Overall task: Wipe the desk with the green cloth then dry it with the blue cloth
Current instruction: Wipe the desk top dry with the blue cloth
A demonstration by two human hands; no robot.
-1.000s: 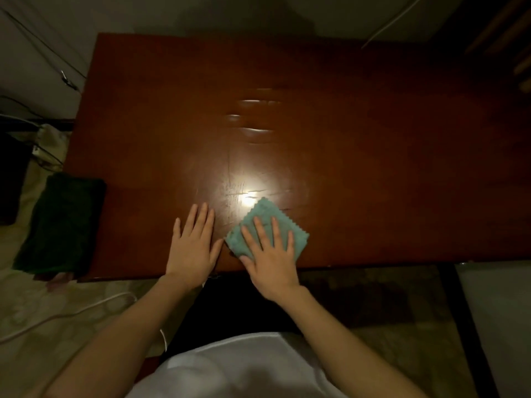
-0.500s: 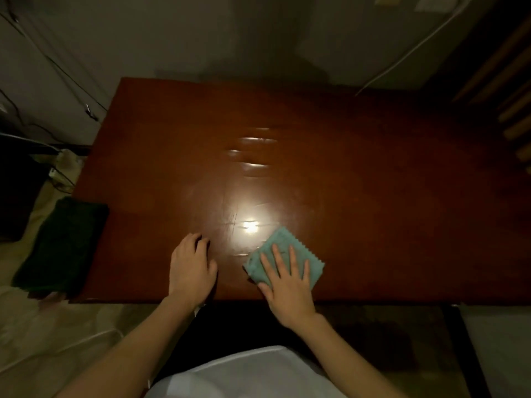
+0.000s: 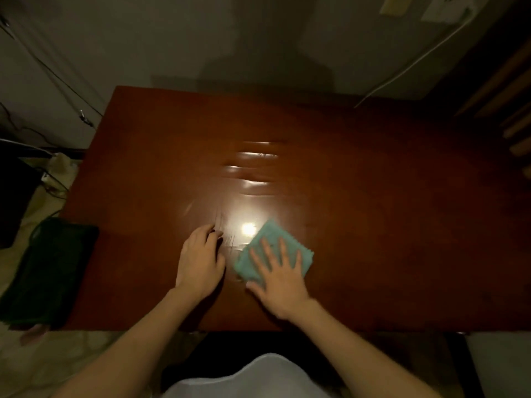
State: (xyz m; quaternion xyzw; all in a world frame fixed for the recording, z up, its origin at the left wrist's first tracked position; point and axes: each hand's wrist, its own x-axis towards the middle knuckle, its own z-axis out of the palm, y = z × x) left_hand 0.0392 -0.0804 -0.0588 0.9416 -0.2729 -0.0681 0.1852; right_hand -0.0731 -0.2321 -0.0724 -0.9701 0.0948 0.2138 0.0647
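Observation:
A light blue-green cloth (image 3: 271, 232) lies flat on the brown desk (image 3: 373, 211) near its front edge, just right of a bright light reflection. My right hand (image 3: 280, 278) presses on the cloth with straight, spread fingers. To its left, my left hand (image 3: 199, 261) rests on the bare desk with its fingers curled under, holding nothing. A dark green cloth (image 3: 48, 271) lies folded at the desk's left end, hanging past the edge.
Glossy streaks (image 3: 254, 168) shine on the desk's middle. A white cable (image 3: 402, 67) runs down the wall to the desk's back right. Wires and dark items (image 3: 17, 196) crowd the floor at left. Wooden slats (image 3: 511, 96) stand at the far right.
My left hand's fingers went from flat to curled under. My right hand slid the cloth a little right, then back toward the left hand. The view tilted up toward the wall.

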